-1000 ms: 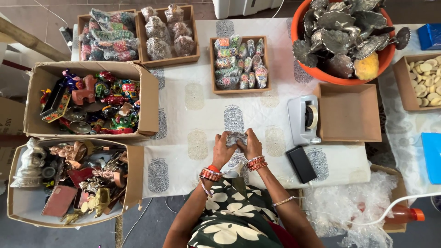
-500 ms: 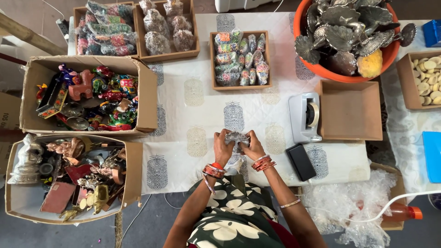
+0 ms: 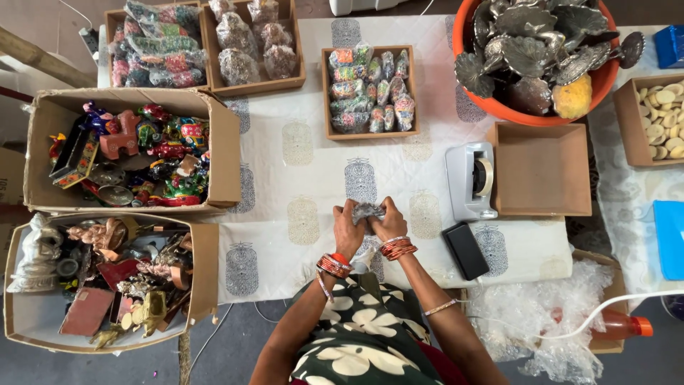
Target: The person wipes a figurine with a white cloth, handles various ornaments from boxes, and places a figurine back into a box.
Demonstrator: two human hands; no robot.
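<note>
left hand point(image 3: 348, 229) + right hand point(image 3: 390, 222) | both grips clamped on small wrapped bundle point(image 3: 368, 211) | held together above worktop point(image 3: 313, 178), pinching wrap tight | tape dispenser point(image 3: 472, 180) near

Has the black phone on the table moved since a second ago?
No. The black phone lies in the same spot and at the same angle, just below the tape dispenser and left of the empty cardboard box; only the camera shifted slightly.

Bare cloth point(image 3: 299, 178) lies open ahead of the hands, hemmed by cardboard box point(image 3: 224, 153), wooden tray point(image 3: 369, 132) and tape dispenser point(image 3: 470, 182).
</note>
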